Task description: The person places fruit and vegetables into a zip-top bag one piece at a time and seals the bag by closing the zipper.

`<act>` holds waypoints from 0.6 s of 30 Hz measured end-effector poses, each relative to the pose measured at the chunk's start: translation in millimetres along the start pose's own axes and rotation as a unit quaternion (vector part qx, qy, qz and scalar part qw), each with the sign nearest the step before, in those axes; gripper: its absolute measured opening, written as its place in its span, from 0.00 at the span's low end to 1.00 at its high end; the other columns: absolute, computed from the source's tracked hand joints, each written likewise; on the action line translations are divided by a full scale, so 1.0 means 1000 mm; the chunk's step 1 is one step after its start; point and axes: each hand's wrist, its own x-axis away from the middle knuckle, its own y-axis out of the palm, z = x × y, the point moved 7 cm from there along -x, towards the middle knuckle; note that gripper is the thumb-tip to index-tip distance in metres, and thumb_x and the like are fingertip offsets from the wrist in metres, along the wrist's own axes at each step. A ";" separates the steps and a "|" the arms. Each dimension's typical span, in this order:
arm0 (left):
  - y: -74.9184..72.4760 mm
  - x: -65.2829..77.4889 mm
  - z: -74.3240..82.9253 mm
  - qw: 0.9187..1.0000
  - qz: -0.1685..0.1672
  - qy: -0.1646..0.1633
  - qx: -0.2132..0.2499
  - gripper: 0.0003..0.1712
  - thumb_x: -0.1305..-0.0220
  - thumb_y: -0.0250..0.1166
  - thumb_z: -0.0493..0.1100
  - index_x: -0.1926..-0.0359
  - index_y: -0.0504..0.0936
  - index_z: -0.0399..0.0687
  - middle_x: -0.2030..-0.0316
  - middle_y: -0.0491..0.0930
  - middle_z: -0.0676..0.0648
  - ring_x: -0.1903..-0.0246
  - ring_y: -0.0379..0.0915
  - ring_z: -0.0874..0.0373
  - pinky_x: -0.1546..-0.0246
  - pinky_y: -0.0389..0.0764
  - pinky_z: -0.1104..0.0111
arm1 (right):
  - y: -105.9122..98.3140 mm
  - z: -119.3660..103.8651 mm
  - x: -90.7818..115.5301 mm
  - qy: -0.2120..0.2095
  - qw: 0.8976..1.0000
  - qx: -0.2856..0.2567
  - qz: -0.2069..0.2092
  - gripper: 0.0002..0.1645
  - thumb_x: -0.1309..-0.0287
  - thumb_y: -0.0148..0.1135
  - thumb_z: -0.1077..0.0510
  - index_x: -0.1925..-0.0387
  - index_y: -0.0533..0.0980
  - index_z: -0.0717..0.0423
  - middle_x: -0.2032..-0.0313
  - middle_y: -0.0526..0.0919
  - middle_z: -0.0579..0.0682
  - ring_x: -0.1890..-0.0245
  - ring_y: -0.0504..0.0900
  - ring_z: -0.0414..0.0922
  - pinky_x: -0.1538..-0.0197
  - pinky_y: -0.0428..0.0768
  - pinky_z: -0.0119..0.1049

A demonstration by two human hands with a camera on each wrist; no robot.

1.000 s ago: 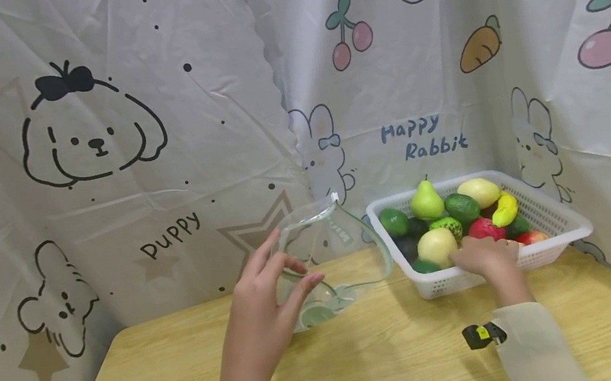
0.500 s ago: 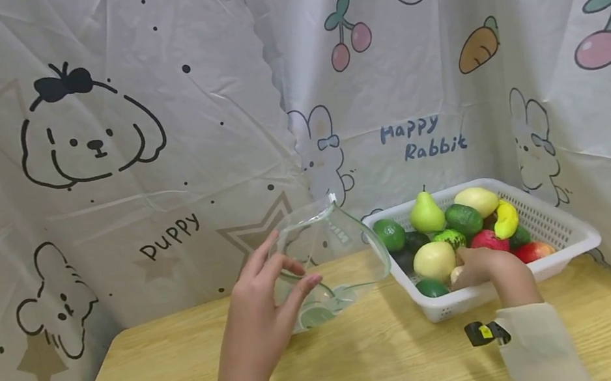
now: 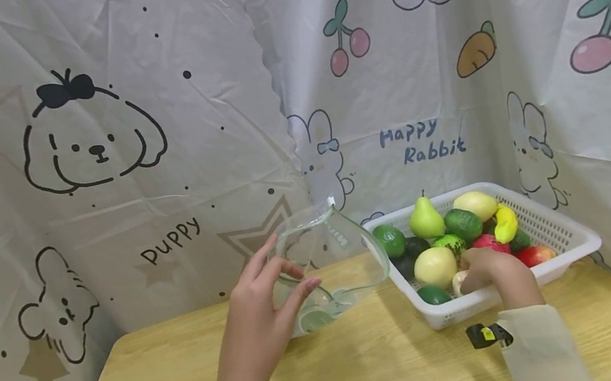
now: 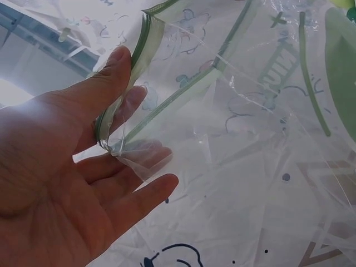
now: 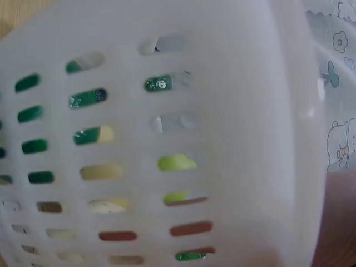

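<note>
A clear zip bag with green edging and a white slider stands with its mouth spread wide. My left hand pinches its rim; in the left wrist view the thumb lies on the green zip strip, with fingers behind the film. My right hand reaches over the near rim into a white basket of fruit. Its curled fingers hold a small cream-coloured piece, mostly covered by the hand. Beside it are a pale round fruit and a dark green one.
Also in the basket are a pear, a yellow banana-like piece, a pink-red fruit and a red-orange one. The slotted basket wall fills the right wrist view. A printed cloth surrounds the wooden table.
The basket has shifted slightly towards me. My right hand has moved lower among the fruit, and the cream-coloured piece now shows at its fingers. The left hand stays on the bag.
</note>
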 end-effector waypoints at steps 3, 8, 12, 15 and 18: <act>0.000 0.001 0.000 1.000 0.001 0.002 0.001 0.12 0.47 0.66 0.55 0.71 0.77 0.54 0.36 0.68 0.41 0.37 0.62 0.48 0.40 0.71 0.48 | -0.001 -0.001 0.002 -0.013 1.000 -0.004 -0.001 0.14 0.59 0.65 0.61 0.69 0.72 0.59 0.71 0.73 0.53 0.67 0.70 0.50 0.65 0.72 0.43; 0.002 0.000 0.000 1.000 -0.002 0.000 0.000 0.13 0.47 0.66 0.55 0.71 0.77 0.54 0.35 0.68 0.41 0.37 0.62 0.48 0.40 0.71 0.48 | -0.002 -0.005 0.005 -0.055 0.998 -0.001 -0.011 0.18 0.57 0.67 0.57 0.62 0.74 0.57 0.64 0.77 0.54 0.63 0.72 0.50 0.59 0.75 0.48; 0.003 0.001 0.000 1.000 -0.004 0.000 0.001 0.13 0.47 0.66 0.55 0.71 0.77 0.54 0.35 0.67 0.41 0.36 0.62 0.47 0.40 0.71 0.48 | 0.000 -0.010 0.002 -0.095 0.995 0.011 -0.021 0.18 0.52 0.67 0.55 0.59 0.74 0.54 0.62 0.78 0.53 0.61 0.72 0.49 0.57 0.74 0.49; 0.003 0.000 0.001 1.000 -0.005 0.002 0.001 0.12 0.46 0.66 0.55 0.71 0.77 0.53 0.35 0.67 0.41 0.37 0.62 0.46 0.40 0.71 0.48 | 0.002 -0.011 -0.001 -0.110 0.994 0.013 -0.015 0.16 0.50 0.66 0.55 0.59 0.74 0.53 0.60 0.78 0.53 0.61 0.72 0.49 0.55 0.74 0.49; 0.004 0.000 0.002 1.000 -0.006 0.004 -0.001 0.13 0.47 0.66 0.55 0.71 0.77 0.53 0.35 0.67 0.41 0.37 0.62 0.46 0.41 0.72 0.48 | 0.003 -0.011 -0.005 -0.115 0.993 0.007 -0.007 0.16 0.50 0.65 0.55 0.59 0.74 0.54 0.59 0.79 0.53 0.60 0.73 0.49 0.53 0.75 0.51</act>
